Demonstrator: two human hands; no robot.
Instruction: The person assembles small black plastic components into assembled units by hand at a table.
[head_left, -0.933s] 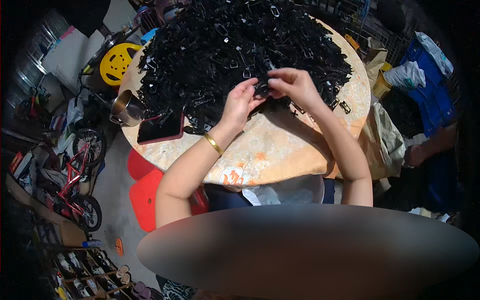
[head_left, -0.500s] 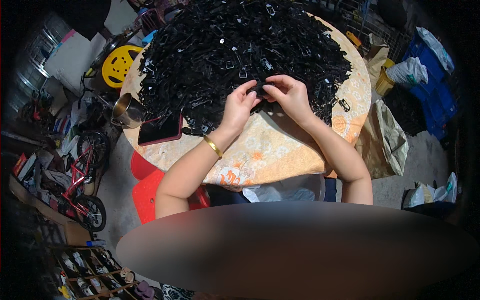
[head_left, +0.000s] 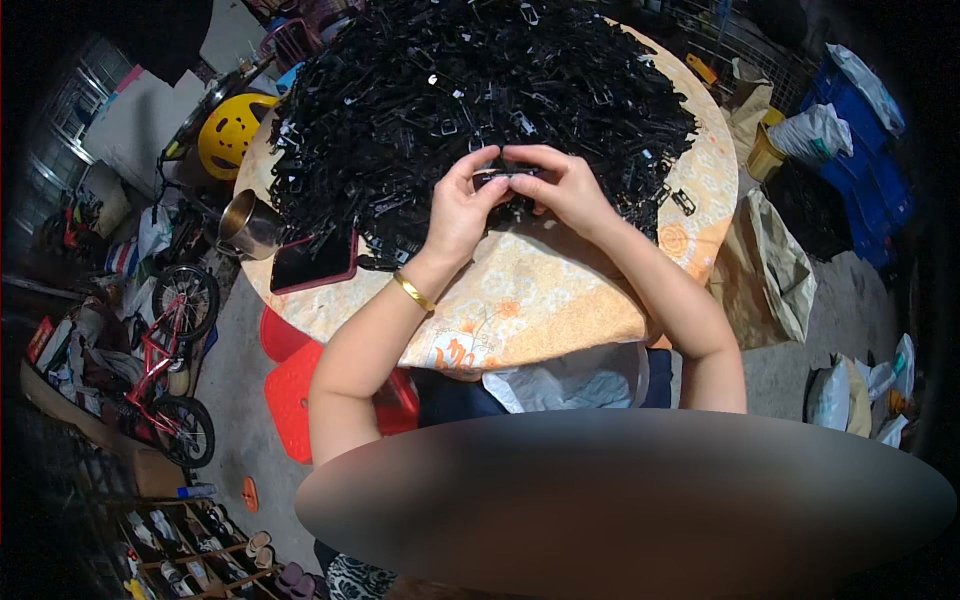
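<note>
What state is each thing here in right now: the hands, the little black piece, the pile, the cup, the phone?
left hand: fingers pinched on one end of the small black piece
right hand: fingers pinched on its other end
small black piece: held between both hands, above the table edge of the pile
pile of black parts: heaped loosely on the round table
metal cup: upright, contents unclear
phone: flat, screen dark

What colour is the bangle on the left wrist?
Gold; the bangle shows clearly in the head view.
</note>
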